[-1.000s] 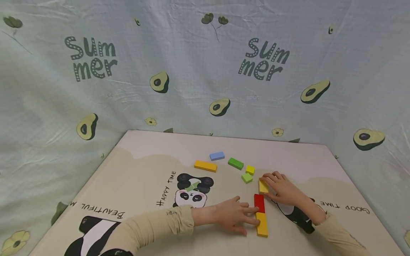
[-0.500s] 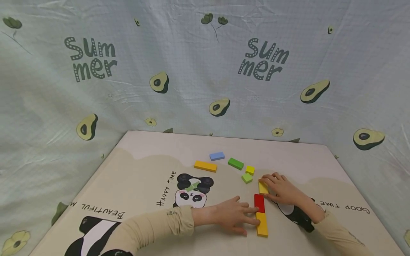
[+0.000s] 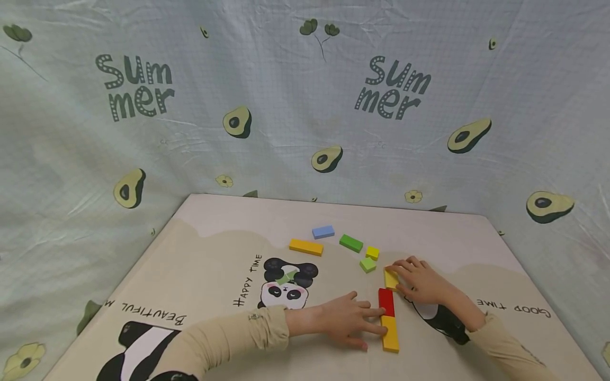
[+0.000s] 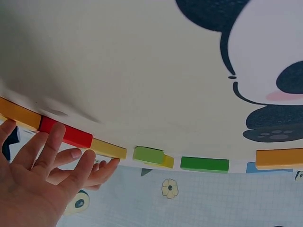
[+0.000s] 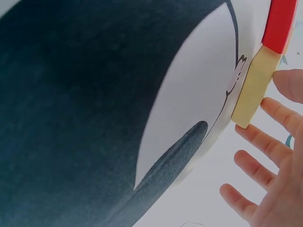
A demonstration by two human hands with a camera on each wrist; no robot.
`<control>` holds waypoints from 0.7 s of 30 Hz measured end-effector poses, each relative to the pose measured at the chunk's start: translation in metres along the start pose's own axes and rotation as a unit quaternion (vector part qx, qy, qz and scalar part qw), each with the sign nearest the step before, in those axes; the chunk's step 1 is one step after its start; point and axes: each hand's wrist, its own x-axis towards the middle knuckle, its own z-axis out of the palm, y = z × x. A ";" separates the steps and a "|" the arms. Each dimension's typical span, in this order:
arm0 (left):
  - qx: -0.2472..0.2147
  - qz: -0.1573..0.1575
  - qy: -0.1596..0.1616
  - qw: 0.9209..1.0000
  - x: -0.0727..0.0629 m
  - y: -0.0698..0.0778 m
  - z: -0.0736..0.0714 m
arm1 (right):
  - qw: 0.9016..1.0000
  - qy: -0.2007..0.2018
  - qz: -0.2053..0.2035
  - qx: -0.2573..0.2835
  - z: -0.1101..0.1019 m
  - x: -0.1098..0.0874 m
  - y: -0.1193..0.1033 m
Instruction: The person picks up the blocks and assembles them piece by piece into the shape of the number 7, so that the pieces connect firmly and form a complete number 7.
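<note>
In the head view, my left hand (image 3: 340, 320) reaches in from the left, fingers spread and nearly straight. Its fingertips touch the left edges of a red block (image 3: 386, 300) and an orange block (image 3: 390, 341), which lie end to end. My right hand (image 3: 421, 283) holds a pale yellow block (image 3: 391, 280) at the far end of that row, thumb at its side and fingertips round its far end. In the right wrist view the yellow block (image 5: 255, 87) meets the red block (image 5: 280, 23) at a slight angle. The left wrist view shows the row beyond the left fingers (image 4: 52, 142).
Farther back lie a light green block (image 3: 368, 265), a small yellow block (image 3: 372, 253), a green block (image 3: 351, 243), a blue block (image 3: 323, 232) and a long orange block (image 3: 306, 247). They rest on a panda-printed table cover (image 3: 214, 286). A printed curtain (image 3: 276, 79) hangs behind.
The right hand's thumb shifts slightly along the yellow block, and the block's near end turns a little beside the red one. The left hand stays still.
</note>
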 end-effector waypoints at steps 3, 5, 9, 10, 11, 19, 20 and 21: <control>0.000 -0.001 -0.002 1.000 0.000 0.001 0.000 | 1.000 0.005 -0.007 -0.003 0.002 0.001 0.000; 0.000 -0.001 -0.002 1.000 0.000 0.001 -0.001 | 1.000 0.006 -0.013 -0.008 0.002 0.002 0.000; 0.003 0.000 -0.001 1.000 0.000 0.001 -0.002 | 1.000 -0.003 -0.015 -0.011 0.002 0.003 -0.002; 0.004 -0.001 0.000 1.000 0.000 0.001 -0.002 | 1.000 -0.005 -0.015 -0.012 0.002 0.003 -0.002; 0.006 -0.001 0.000 1.000 0.000 0.001 -0.002 | 1.000 -0.007 -0.015 -0.012 0.002 0.004 -0.002; 0.013 0.000 -0.002 1.000 0.000 0.001 -0.003 | 1.000 -0.019 -0.012 -0.009 0.001 0.005 -0.005; 0.013 0.000 -0.002 1.000 0.000 0.001 -0.003 | 1.000 -0.019 -0.011 -0.009 0.001 0.005 -0.006; 0.013 0.000 -0.003 1.000 0.000 0.001 -0.003 | 1.000 -0.020 -0.011 -0.011 0.001 0.006 -0.006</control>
